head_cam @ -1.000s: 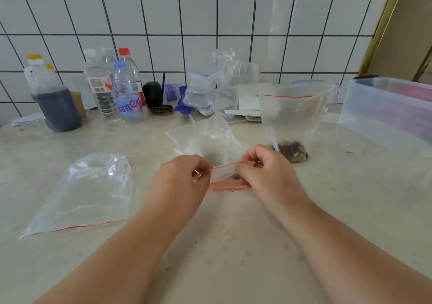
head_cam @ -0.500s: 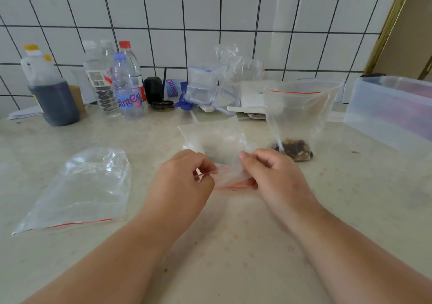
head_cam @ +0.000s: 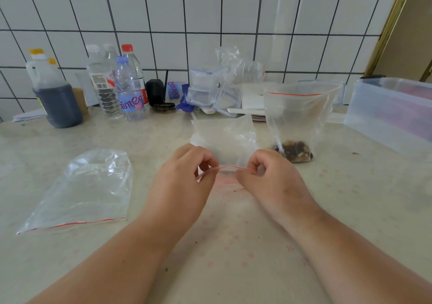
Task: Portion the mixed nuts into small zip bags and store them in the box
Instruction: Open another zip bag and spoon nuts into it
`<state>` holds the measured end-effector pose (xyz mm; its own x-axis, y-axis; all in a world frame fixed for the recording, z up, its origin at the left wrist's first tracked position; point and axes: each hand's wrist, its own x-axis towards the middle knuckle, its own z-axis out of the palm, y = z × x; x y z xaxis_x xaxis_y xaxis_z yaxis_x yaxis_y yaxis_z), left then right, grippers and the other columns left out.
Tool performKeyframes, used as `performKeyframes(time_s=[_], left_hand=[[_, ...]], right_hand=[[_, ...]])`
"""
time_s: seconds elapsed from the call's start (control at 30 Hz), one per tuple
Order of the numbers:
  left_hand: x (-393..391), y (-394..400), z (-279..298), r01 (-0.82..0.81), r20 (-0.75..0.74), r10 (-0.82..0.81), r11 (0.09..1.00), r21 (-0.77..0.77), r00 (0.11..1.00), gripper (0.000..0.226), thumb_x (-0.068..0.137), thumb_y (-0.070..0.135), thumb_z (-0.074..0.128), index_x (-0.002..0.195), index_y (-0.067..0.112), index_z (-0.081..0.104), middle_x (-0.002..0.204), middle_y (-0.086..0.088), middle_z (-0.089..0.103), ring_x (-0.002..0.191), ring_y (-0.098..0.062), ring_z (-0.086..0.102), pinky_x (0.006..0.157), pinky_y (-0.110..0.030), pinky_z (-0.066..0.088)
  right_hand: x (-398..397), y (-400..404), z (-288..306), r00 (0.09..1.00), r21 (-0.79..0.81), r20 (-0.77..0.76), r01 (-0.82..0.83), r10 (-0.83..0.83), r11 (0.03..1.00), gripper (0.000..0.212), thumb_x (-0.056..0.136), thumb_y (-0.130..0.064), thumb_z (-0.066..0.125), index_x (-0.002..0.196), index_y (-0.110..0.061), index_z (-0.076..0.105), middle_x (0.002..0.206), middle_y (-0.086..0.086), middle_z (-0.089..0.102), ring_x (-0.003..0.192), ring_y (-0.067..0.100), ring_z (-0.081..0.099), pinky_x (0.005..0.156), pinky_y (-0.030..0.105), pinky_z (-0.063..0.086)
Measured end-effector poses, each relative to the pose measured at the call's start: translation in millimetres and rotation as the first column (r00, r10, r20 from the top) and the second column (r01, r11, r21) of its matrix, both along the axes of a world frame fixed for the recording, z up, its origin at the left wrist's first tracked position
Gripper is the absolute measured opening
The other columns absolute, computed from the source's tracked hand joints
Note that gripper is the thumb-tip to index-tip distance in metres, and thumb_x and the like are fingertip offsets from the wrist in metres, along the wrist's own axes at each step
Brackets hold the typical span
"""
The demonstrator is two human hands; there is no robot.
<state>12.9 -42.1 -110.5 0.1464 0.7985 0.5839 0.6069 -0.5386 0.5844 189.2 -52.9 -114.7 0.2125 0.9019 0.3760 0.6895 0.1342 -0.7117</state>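
On the tabletop [head_cam: 233, 257], both hands, left [head_cam: 184, 182] and right [head_cam: 271, 182], pinch the small zip bag [head_cam: 224, 140] at its red seal, apparently prying it open for filling from the nut bag [head_cam: 297, 126] beyond, the box [head_cam: 388, 116] far right.

Small clear zip bag [head_cam: 223, 137] with red strip lying mid-counter, mouth being pinched at both ends. Bigger clear bag [head_cam: 298, 116] standing open to its right, brown mixed nuts [head_cam: 295, 150] sitting at bottom. Flat zip bag [head_cam: 85, 191] lying far left. See-through box [head_cam: 388, 119] sitting at right edge.
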Motion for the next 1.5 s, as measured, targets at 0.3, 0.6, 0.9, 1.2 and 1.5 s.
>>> performKeyframes(time_s=[0.3, 0.6, 0.9, 1.2, 1.5], left_hand=[[-10, 16, -10, -0.184, -0.059, 0.179, 0.978, -0.096, 0.982, 0.019, 0.09, 0.017, 0.069, 0.088, 0.033, 0.058, 0.094, 0.019, 0.051, 0.082, 0.007, 0.053, 0.059, -0.014, 0.033], [-5, 24, -5, 0.403, 0.69, 0.039, 0.787, -0.466, 0.723, 0.008, 0.085, 0.012, 0.077, 0.079, 0.015, 0.082, 0.089, -0.004, 0.081, 0.085, -0.017, 0.077, 0.073, -0.025, 0.061], [-14, 29, 0, 0.869, 0.944, 0.205, 0.377, -0.32, 0.259, 0.007, 0.073, 0.007, 0.067, 0.074, 0.008, 0.073, 0.085, -0.008, 0.069, 0.073, -0.023, 0.07, 0.074, -0.04, 0.059], [-16, 27, 1, 0.898, 0.965, 0.149, 0.358, -0.255, 0.214, 0.016, 0.073, 0.019, 0.064, 0.066, 0.007, 0.073, 0.098, -0.011, 0.076, 0.082, -0.024, 0.072, 0.089, -0.047, 0.05], [-3, 22, -11, 0.439, 0.648, -0.041, 0.768, -0.467, 0.761, 0.03, 0.055, 0.016, 0.084, 0.081, 0.025, 0.071, 0.093, -0.011, 0.074, 0.088, -0.029, 0.071, 0.083, -0.051, 0.062]], right_hand=[[11, 3, 4, 0.986, -0.029, -0.005, 0.164, -0.164, 0.986, 0.018, 0.074, -0.011, 0.06, 0.073, -0.028, 0.053, 0.084, -0.009, 0.056, 0.07, 0.003, 0.052, 0.054, 0.021, 0.031], [17, 10, -2, 0.983, -0.083, -0.127, 0.126, -0.136, 0.989, 0.014, 0.077, -0.02, 0.077, 0.076, -0.03, 0.067, 0.073, -0.014, 0.069, 0.07, 0.004, 0.066, 0.058, 0.014, 0.041], [23, 11, 11, 0.404, -0.105, -0.908, -0.467, 0.106, 0.878, 0.014, 0.073, -0.001, 0.069, 0.074, -0.011, 0.078, 0.068, 0.003, 0.068, 0.044, 0.007, 0.042, 0.039, 0.017, 0.026], [26, 1, 21, 0.364, -0.117, -0.907, -0.699, 0.21, 0.705, 0.014, 0.069, -0.009, 0.066, 0.074, 0.003, 0.06, 0.057, -0.002, 0.041, 0.053, 0.013, 0.029, 0.049, 0.026, 0.02], [11, 3, 6, 0.59, 0.031, -0.721, -0.498, 0.364, 0.867, 0.012, 0.068, -0.012, 0.074, 0.061, -0.022, 0.074, 0.061, -0.005, 0.068, 0.053, 0.008, 0.065, 0.05, 0.015, 0.045]])
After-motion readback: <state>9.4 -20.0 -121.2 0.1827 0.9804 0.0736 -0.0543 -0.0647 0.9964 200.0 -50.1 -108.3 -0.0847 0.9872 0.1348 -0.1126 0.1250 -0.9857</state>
